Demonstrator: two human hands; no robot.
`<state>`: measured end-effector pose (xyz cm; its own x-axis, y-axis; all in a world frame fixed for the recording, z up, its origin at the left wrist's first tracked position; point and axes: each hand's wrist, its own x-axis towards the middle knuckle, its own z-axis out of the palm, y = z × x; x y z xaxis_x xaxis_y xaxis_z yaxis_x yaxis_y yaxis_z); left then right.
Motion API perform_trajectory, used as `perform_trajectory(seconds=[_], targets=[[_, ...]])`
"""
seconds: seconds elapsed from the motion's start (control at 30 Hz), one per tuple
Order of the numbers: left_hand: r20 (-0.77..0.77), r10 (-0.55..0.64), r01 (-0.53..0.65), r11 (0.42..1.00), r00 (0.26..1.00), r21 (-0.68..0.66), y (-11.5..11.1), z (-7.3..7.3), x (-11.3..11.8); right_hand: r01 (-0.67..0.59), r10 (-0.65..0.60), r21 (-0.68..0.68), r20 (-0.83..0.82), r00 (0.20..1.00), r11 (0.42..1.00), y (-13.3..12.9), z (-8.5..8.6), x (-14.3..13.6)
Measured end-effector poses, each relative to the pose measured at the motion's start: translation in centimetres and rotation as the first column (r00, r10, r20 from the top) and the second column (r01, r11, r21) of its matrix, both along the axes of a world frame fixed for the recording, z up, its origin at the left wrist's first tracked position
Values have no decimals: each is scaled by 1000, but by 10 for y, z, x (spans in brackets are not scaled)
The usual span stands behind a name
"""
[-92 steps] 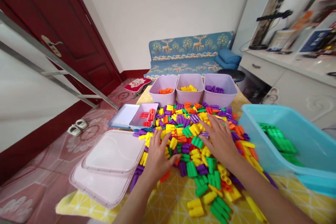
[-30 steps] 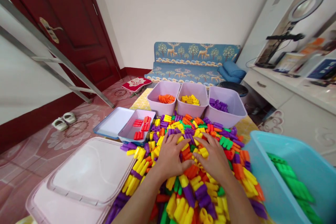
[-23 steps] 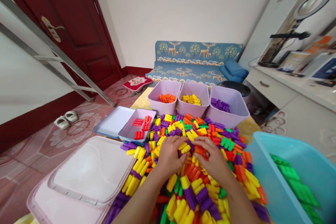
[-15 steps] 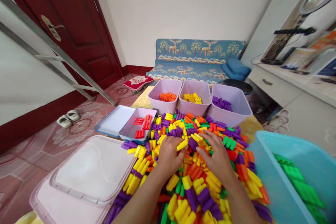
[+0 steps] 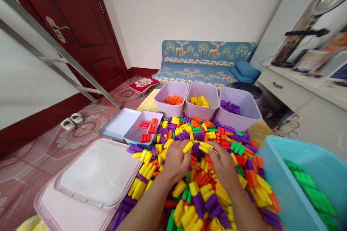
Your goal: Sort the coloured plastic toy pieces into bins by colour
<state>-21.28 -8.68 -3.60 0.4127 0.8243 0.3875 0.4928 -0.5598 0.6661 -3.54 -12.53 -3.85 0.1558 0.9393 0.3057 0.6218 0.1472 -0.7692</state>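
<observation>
A large heap of yellow, purple, orange, red and green plastic pieces (image 5: 197,198) covers the table. Over its middle, my left hand (image 5: 175,158) pinches a yellow piece (image 5: 188,147) between thumb and fingers. To the right, my right hand (image 5: 222,162) is closed on another yellow piece (image 5: 205,146), its fingertips at that piece's right end. Behind the heap stand three lilac bins: one with orange pieces (image 5: 171,88), one with yellow pieces (image 5: 202,89) and one with purple pieces (image 5: 251,110). A small tray (image 5: 130,140) at the left holds red pieces.
On the right is a blue tub (image 5: 282,180) with green pieces. Pale lids (image 5: 92,173) lie at the left, beside a blue-edged lid (image 5: 119,124). Beyond the table are a patterned sofa (image 5: 197,68), a red-topped stool (image 5: 143,84) and a metal ladder (image 5: 62,50).
My right hand's fingers have drawn together on a yellow piece, where they were spread over the heap before. My left hand still holds its yellow piece. The view has shifted slightly.
</observation>
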Motion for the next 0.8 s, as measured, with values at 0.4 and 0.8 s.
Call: perform_trajectory(seconds=[0.4,0.8], targets=[[293,19,-25,1000,956,19,6,-16,2,437,-361,-17,-593,720,899,-7,13,34],[305,73,-74,997,950,-6,4,-16,0,-243,120,-306,-372,920,921,-13,16,9]])
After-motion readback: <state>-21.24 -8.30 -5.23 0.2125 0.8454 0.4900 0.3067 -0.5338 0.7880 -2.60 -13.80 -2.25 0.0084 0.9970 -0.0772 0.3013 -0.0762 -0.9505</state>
